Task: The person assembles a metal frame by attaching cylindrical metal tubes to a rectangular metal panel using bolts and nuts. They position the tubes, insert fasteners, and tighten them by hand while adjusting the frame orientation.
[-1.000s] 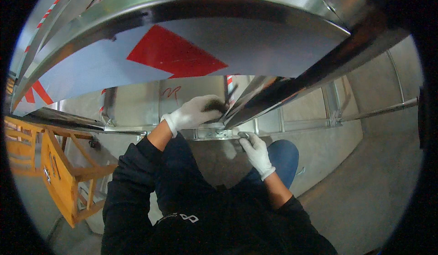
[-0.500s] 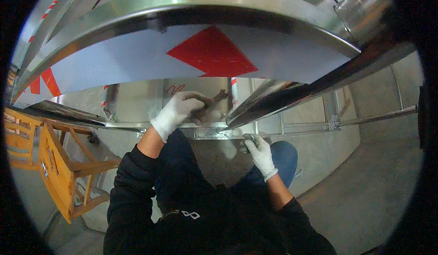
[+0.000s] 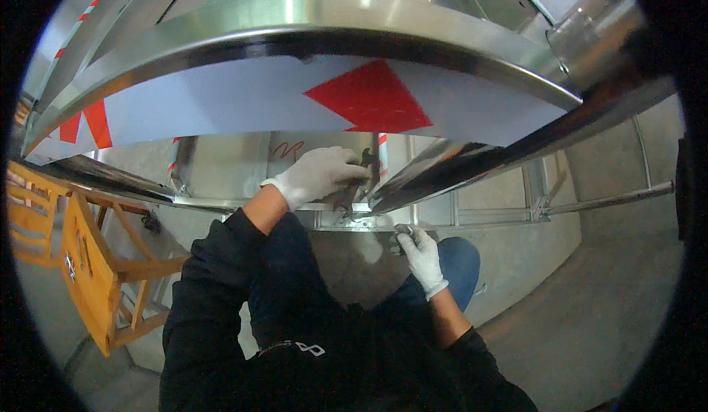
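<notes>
My left hand [image 3: 321,176], in a white glove, reaches over the lower metal rail [image 3: 332,224]. Its fingers are closed on a dark wrench [image 3: 366,157], whose end stands up beside the striped post; the rest is hidden behind the fingers. Just below the wrench is the bracket [image 3: 361,222] where the slanting bar meets the rail. Lower and to the right, my right hand [image 3: 422,257], also gloved, is closed with fingertips pinched near the rail's underside. Something small and dark shows at its fingertips, too small to name.
A large curved metal rim [image 3: 295,40] with a white and red panel [image 3: 221,102] overhangs my hands. The dark slanting bar [image 3: 457,172] passes close on the right. At left stands a wooden chair [image 3: 96,279] with tools on its seat.
My left hand has moved right toward the post, and the wrench has turned more upright. My right hand has shifted slightly left. The view has tilted a little.
</notes>
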Available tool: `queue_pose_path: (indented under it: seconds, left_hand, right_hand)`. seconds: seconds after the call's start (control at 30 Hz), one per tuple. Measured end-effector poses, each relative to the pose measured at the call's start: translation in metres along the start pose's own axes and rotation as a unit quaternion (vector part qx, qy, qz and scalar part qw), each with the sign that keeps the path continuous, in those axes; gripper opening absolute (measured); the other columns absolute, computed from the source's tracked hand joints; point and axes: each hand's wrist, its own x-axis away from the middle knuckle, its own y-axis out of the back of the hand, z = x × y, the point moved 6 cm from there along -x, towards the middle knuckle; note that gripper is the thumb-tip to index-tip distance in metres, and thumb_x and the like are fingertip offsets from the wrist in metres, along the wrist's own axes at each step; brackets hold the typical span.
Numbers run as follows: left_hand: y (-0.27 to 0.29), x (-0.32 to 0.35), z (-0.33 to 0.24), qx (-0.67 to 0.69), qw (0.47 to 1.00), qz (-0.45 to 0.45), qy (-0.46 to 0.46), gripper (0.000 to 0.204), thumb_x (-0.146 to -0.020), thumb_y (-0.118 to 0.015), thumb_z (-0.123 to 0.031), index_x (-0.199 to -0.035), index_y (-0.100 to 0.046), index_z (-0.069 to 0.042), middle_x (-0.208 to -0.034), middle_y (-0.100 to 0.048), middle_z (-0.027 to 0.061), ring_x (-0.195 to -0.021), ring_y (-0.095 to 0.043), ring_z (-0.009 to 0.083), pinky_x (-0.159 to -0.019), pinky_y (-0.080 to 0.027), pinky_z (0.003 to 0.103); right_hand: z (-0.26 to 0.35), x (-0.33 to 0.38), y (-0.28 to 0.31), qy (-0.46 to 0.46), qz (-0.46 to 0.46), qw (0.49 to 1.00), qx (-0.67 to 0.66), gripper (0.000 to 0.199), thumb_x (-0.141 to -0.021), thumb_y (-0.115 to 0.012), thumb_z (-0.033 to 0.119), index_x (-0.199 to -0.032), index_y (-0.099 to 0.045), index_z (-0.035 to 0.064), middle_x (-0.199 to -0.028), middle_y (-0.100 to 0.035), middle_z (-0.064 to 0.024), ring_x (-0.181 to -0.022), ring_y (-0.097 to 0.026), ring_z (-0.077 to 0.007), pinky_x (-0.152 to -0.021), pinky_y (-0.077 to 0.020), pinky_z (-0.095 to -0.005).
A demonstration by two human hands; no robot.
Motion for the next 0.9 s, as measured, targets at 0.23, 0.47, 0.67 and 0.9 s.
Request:
queue_pose_path:
  seconds: [0.23,0.47,0.67,0.9]
  left_hand:
    - [0.032,0.001,0.001,0.042,0.983,-0.172,0.057,0.038,-0.075,-0.066,-0.008,-0.113,-0.065,-0.017,-0.101,-0.064,0.0084,-0.090,-0.061,0.0290,-0.075,-0.050,0.040]
    - [0.018,0.018,-0.009,0.462,0.799,-0.249,0.294,0.031,-0.096,-0.058,-0.018,-0.122,-0.063,-0.002,-0.090,-0.069,0.0067,-0.076,-0.061,0.0074,-0.069,-0.050,0.024]
    - [0.004,0.014,-0.021,0.389,0.838,-0.221,0.313,0.032,-0.092,-0.059,-0.013,-0.122,-0.062,-0.001,-0.100,-0.069,0.0059,-0.089,-0.060,0.0089,-0.082,-0.049,0.025]
    - [0.004,0.011,-0.028,0.398,0.861,-0.165,0.271,0.033,-0.091,-0.058,-0.013,-0.121,-0.060,0.000,-0.106,-0.068,0.0088,-0.095,-0.059,0.0127,-0.089,-0.046,0.029]
  right_hand:
    - [0.021,0.002,-0.011,0.006,-0.005,1.000,-0.016,0.027,-0.096,-0.057,0.010,-0.119,-0.059,-0.0040,-0.093,-0.069,-0.0087,-0.079,-0.064,-0.0111,-0.073,-0.0516,-0.0253]
    - [0.005,0.000,-0.003,-0.006,-0.005,1.000,-0.023,0.025,-0.096,-0.055,0.008,-0.118,-0.057,-0.0051,-0.097,-0.066,-0.0104,-0.082,-0.064,-0.0146,-0.074,-0.0539,-0.0269]
    - [0.009,0.001,-0.010,-0.006,0.004,0.998,-0.061,0.025,-0.096,-0.055,0.007,-0.117,-0.057,-0.0054,-0.097,-0.066,-0.0107,-0.085,-0.064,-0.0151,-0.074,-0.0540,-0.0271]
    - [0.003,0.000,0.000,-0.013,-0.012,1.000,-0.026,0.024,-0.096,-0.055,0.007,-0.117,-0.057,-0.0055,-0.097,-0.066,-0.0103,-0.083,-0.063,-0.0148,-0.074,-0.0535,-0.0269]
